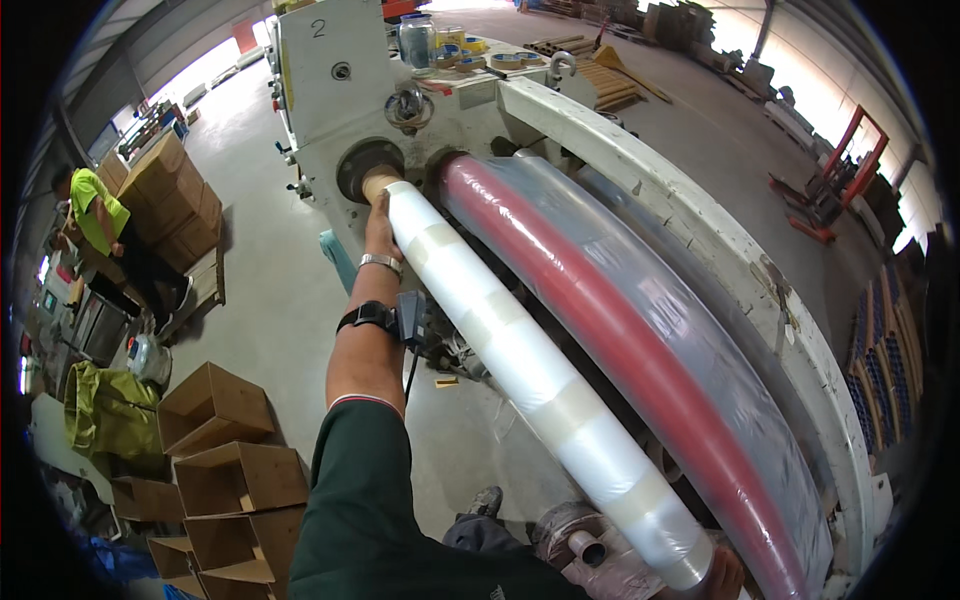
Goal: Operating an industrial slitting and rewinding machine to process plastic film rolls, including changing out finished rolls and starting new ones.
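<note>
A long roll (500, 330) of white, shiny film with beige bands lies across in front of me, running from the machine's end plate to the lower right. My left hand (381, 228) grips its far end, next to a bare brown core (376, 184) at a dark round chuck (364, 165). At the near end my right hand (724, 575) is closed on the roll, partly cut off by the lower edge. Beside the white roll, to its right, a red roller (600, 310) sits in the machine with clear film (660, 290) over it.
A white machine frame (690, 210) curves along the right. Tape rolls (507, 61) and a jar (416, 40) stand on its top. Open cardboard boxes (240, 480) are stacked at the lower left. A person in a yellow vest (100, 215) stands by large cartons (165, 200).
</note>
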`<state>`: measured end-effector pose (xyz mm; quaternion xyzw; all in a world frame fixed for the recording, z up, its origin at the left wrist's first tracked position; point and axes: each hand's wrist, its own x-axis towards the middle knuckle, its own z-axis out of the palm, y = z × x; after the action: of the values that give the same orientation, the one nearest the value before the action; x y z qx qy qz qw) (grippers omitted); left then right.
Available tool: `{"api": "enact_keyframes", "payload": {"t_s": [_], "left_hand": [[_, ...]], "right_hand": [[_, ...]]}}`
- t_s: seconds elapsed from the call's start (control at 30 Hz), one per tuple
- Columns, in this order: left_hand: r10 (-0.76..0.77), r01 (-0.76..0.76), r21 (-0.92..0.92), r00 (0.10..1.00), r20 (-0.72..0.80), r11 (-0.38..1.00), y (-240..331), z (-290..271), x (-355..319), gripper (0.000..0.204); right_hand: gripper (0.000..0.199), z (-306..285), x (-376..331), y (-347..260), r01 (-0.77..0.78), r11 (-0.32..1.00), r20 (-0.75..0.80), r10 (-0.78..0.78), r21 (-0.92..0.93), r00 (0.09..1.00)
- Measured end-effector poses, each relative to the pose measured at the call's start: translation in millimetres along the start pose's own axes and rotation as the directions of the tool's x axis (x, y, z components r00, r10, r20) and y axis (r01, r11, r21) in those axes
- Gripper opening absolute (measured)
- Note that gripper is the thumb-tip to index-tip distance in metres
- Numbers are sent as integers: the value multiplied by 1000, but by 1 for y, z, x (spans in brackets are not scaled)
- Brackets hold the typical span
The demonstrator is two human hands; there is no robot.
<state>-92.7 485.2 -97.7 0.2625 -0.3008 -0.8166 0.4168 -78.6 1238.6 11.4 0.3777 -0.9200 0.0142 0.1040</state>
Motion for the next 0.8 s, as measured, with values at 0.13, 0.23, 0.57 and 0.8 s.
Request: {"api": "enact_keyframes", "payload": {"t_s": [0.13,0.23,0.57,0.8], "left_hand": [[5,2,-74,995,104,997,3,-7,-5,53],[-24,25,-20,997,67,999,11,-2,-32,54],[-458,650,-115,638,618,751,-210,31,-398,31],[-686,738,306,280,672,601,-244,56,-460,30]], "right_hand": [[82,4,1,0,2,1000,18,-1,-26,1000],[77,1,-15,13,9,1000,21,-9,-12,1000],[94,-19,-155,90,-507,857,83,514,-86,854],[86,0,-133,99,-490,860,1,495,-142,869]]}}
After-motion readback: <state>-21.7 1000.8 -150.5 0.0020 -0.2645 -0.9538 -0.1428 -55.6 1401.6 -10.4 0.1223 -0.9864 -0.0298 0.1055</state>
